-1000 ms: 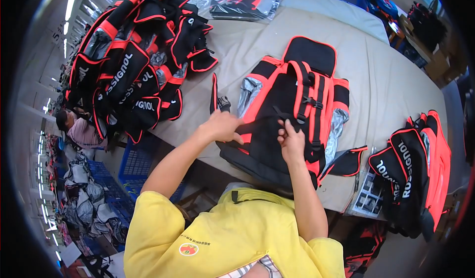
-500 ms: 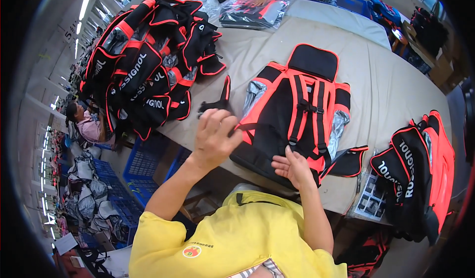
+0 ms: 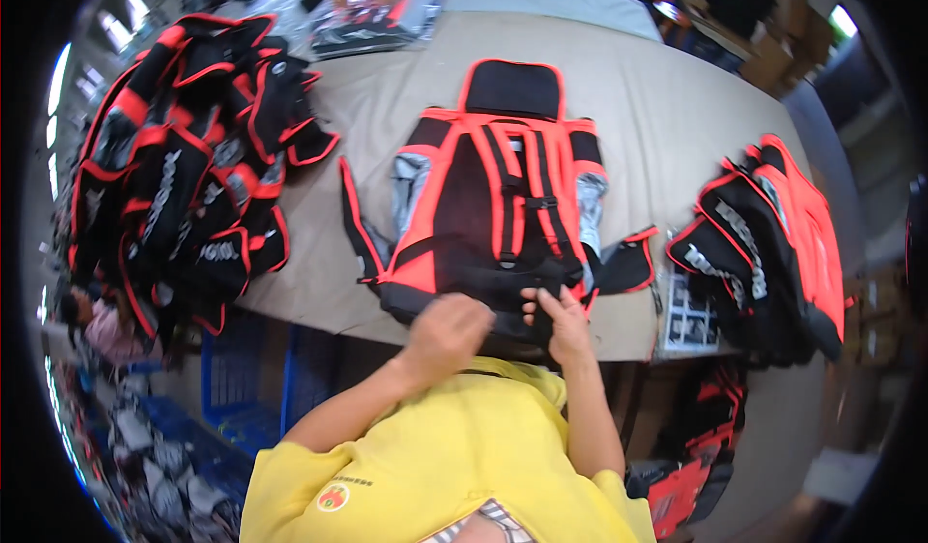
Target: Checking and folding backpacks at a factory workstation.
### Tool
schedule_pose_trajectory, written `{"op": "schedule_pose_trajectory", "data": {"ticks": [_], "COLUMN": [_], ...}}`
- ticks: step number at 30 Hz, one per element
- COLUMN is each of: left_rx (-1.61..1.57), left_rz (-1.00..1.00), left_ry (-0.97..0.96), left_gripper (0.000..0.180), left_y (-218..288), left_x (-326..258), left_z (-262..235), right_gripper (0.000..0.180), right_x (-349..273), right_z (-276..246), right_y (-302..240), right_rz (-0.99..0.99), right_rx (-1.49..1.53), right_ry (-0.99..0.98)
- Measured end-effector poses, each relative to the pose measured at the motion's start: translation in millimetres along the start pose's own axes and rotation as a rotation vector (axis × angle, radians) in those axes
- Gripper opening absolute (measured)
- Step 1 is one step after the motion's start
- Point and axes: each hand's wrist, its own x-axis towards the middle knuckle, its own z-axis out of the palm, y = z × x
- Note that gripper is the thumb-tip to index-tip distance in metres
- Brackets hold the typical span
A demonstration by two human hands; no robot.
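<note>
Pile at 9 o'clock: I see a heap of black and orange backpacks (image 3: 184, 166) stacked on the left end of the counter (image 3: 657, 108), well apart from my hands.
Crate at 8 o'clock: a blue crate (image 3: 237, 379) sits on the floor below the counter's near edge.
Left hand: my left hand (image 3: 447, 328) is over the near edge of the counter, just at the bottom of the backpack; it is blurred, the fingers look curled, and I cannot tell whether its grip is clenched on anything.
Backpack at centre: the backpack (image 3: 498, 205) lies flat on the counter, straps up, its black top flap toward 12 o'clock, its bottom edge toward me.
Right hand: my right hand (image 3: 559, 319) touches the bottom edge of the backpack, fingers pinching the black fabric there, so its grip is grasping the bag.
Sheet at 4 o'clock: a printed sheet (image 3: 691, 316) lies on the counter's near edge.
Stack at 3 o'clock: more backpacks (image 3: 773, 243) lie piled on the right.
</note>
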Motion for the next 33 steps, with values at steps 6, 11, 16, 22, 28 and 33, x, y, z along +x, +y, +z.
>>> {"op": "schedule_pose_trajectory", "data": {"ticks": [6,11,16,22,28,33], "left_rx": [-0.031,-0.529,-1.029,-0.808,-0.609,-0.593], "left_rz": [-0.092,-0.132,-0.496,-0.422,0.182,0.34], "left_ry": [0.201,-0.369,-0.07,-0.332,-0.429,-0.294], "left_gripper": [0.025,0.025,0.033,0.038,0.093,0.063], "left_y": [-48.8,-76.8,-119.0,-137.2,-67.6,-58.3], "left_x": [40.3,27.7,16.6,12.5,76.1,104.1], "left_z": [-22.7,-2.1,-13.0,-17.2,-35.5,-22.5], "right_gripper": [0.03,0.033,0.03,0.034,0.07,0.098], "right_x": [-22.1,-40.3,-48.0,-54.8,-45.5,-49.7], "right_z": [30.7,84.1,77.9,78.4,96.9,114.2], "right_y": [43.4,22.1,-0.5,-6.6,-16.6,-37.4], "right_rz": [-0.216,-0.243,-0.645,-0.616,-0.588,-0.712], "right_rx": [-0.064,0.47,0.243,0.502,0.657,0.277], "right_ry": [0.016,-0.132,0.001,-0.13,-0.175,-0.295]}}
